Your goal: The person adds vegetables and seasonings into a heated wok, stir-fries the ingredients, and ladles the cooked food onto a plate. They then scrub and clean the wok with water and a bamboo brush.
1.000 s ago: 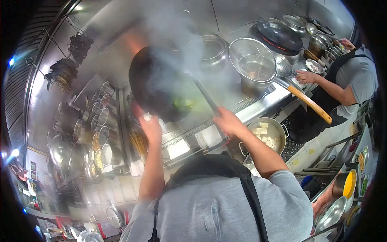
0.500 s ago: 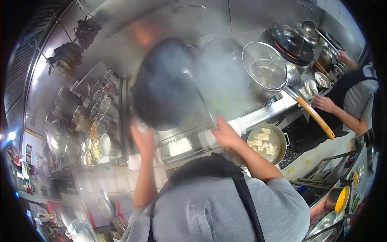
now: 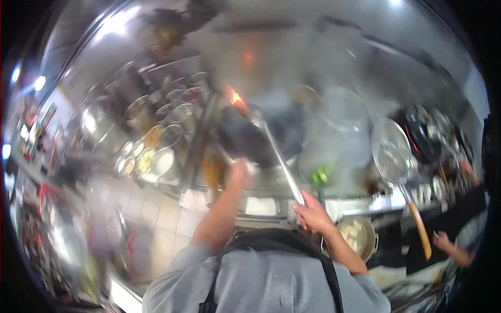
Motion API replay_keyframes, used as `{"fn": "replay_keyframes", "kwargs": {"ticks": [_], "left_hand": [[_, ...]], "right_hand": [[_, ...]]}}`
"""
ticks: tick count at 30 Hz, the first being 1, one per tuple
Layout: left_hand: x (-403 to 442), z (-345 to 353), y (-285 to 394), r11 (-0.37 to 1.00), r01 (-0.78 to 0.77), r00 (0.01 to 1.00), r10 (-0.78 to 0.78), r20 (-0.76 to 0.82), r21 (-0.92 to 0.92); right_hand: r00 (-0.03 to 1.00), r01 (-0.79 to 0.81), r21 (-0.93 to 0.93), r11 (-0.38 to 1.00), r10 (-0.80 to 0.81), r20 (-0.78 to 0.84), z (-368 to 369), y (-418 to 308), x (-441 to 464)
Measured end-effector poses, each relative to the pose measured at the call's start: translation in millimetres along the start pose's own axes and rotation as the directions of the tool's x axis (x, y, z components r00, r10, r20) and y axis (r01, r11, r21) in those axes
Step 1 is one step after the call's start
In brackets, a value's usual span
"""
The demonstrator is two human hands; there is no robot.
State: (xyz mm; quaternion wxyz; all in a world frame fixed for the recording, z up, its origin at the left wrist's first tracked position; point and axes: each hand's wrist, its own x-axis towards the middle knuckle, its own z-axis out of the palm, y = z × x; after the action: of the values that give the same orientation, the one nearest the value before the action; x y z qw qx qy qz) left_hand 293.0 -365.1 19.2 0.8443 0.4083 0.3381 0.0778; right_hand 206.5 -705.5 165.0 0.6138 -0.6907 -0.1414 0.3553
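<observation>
The right grip (image 3: 313, 213) was closed round the near end of the ladle (image 3: 284, 164), close by the stove's (image 3: 360, 195) front edge. The ladle looked stiff and fairly light for its length, though a full head would have tipped it forward; the end by the wrist seemed the place to hold, well apart from the heat.

A little farther in, the left grip (image 3: 239, 173) looked clenched on the wok's (image 3: 236, 138) near rim, its fingers too blurred to count. The wok sat behind the middle of that front edge. I judged it heavy, rigid and scorching, likely slick with oil, so its rim wanted a thick cloth. Some greens (image 3: 322, 176), soft and easily bruised by my guess, showed through steam just beyond its right side.

Farther back, the ladle's head was over the wok, touching or not I couldn't tell, with a flame (image 3: 236, 99) beside it.
</observation>
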Motion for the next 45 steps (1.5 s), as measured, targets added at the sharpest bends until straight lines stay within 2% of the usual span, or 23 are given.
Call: {"fn": "replay_keyframes", "kwargs": {"ticks": [3,5,6,8,10,12,15,18,19,20,23,24,27,29,31,32,35,37,39,41,43,44,45], "left_hand": [[45.6,-13.5,-17.0,0.999,-0.034,0.999,0.034,0.028,0.002],[-35.9,9.8,27.3,0.983,-0.053,0.999,0.054,-0.004,0.176],[-37.2,-4.7,31.8,0.944,-0.174,0.983,0.185,-0.013,0.279],[-46.4,-46.3,24.1,0.793,-0.361,0.911,0.412,0.005,0.491],[-79.0,-94.0,48.0,0.438,-0.403,0.73,0.684,-0.007,0.804],[-133.8,-131.7,108.1,0.689,-0.319,0.863,0.495,-0.102,0.651],[-73.2,-239.7,77.8,0.624,-0.406,0.711,0.674,-0.198,0.668],[-66.1,-272.6,66.2,0.589,-0.181,0.9,0.422,-0.109,0.788],[-93.3,-257.0,88.3,0.539,-0.113,0.939,0.333,-0.088,0.835],[-90.6,-256.2,81.9,0.295,-0.165,0.884,0.468,0.008,0.941],[-103.9,-260.0,96.7,-0.02,-0.277,0.772,0.591,0.235,0.961],[-96.7,-270.1,94.9,0.042,-0.288,0.79,0.575,0.213,0.957],[-75.5,-295.0,90.6,0.177,-0.315,0.834,0.521,0.182,0.933],[-71.6,-301.3,91.8,0.19,-0.342,0.85,0.481,0.217,0.92],[-71.9,-305.4,95.3,0.279,-0.469,0.793,0.55,0.261,0.838],[-73.9,-307.7,96.0,0.315,-0.529,0.764,0.582,0.28,0.788],[-64.1,-337.5,68.4,0.623,-0.509,0.797,0.602,0.053,0.594],[-79.0,-358.6,68.5,0.836,-0.37,0.872,0.462,-0.158,0.405],[-112.8,-373.4,75.6,0.822,-0.257,0.827,0.459,-0.325,0.509],[-99.9,-451.0,20.4,0.883,-0.06,0.825,0.306,-0.475,0.465],[-112.6,-489.8,-11.5,0.967,0.07,0.771,0.104,-0.629,0.246],[-126.5,-486.7,-16.6,0.969,0.137,0.744,0.038,-0.667,0.207],[-141.9,-483.0,-21.0,0.968,0.194,0.709,-0.025,-0.704,0.16]], "right_hand": [[0.999,0.016,0.045,0.999,-0.018,0.041,31.5,-7.1,23.5],[0.994,0.02,0.075,0.997,-0.028,0.102,51.4,-21.8,34.1],[0.992,0.019,0.099,0.995,-0.031,0.12,61.2,-29.7,41.9],[0.977,0.02,0.03,0.999,-0.026,0.212,74.5,-48.1,68.7],[0.961,0.048,-0.044,0.998,-0.034,0.273,100.6,-79.3,100.6],[0.947,0.075,-0.033,0.997,-0.061,0.315,142.1,-109.3,146.1],[0.913,0.17,0.013,0.985,-0.162,0.374,213.9,-154.0,240.3],[0.876,0.293,-0.019,0.956,-0.26,0.406,302.4,-207.5,356.2],[0.876,0.319,-0.066,0.945,-0.268,0.4,332.9,-220.1,395.5],[0.889,0.325,-0.093,0.941,-0.27,0.369,364.7,-232.6,427.2],[0.928,0.279,-0.316,0.907,-0.17,0.33,431.0,-271.1,479.1],[0.94,0.249,-0.411,0.877,-0.117,0.32,443.3,-275.5,488.2],[0.915,0.051,-0.163,0.985,0.019,0.402,456.3,-268.1,516.4],[0.915,-0.042,0.083,0.996,0.004,0.404,459.0,-253.3,512.5],[0.901,-0.11,0.311,0.944,-0.037,0.433,454.0,-246.0,498.7],[0.877,-0.179,0.402,0.898,-0.04,0.479,444.9,-245.7,491.0],[0.733,-0.459,0.645,0.612,-0.15,0.664,396.0,-233.3,460.8],[0.585,-0.686,0.629,0.367,-0.236,0.776,345.7,-216.2,425.6],[0.568,-0.648,0.654,0.389,-0.326,0.756,292.9,-196.2,354.9],[0.68,-0.549,0.716,0.431,-0.268,0.682,235.5,-168.1,289.3],[0.876,-0.233,0.605,0.761,-0.107,0.471,173.7,-137.5,234.9],[0.966,-0.046,0.3,0.953,-0.033,0.256,156.8,-118.4,217.9],[0.998,0.057,-0.095,0.994,-0.055,0.021,143.7,-101.1,206.7]]}}
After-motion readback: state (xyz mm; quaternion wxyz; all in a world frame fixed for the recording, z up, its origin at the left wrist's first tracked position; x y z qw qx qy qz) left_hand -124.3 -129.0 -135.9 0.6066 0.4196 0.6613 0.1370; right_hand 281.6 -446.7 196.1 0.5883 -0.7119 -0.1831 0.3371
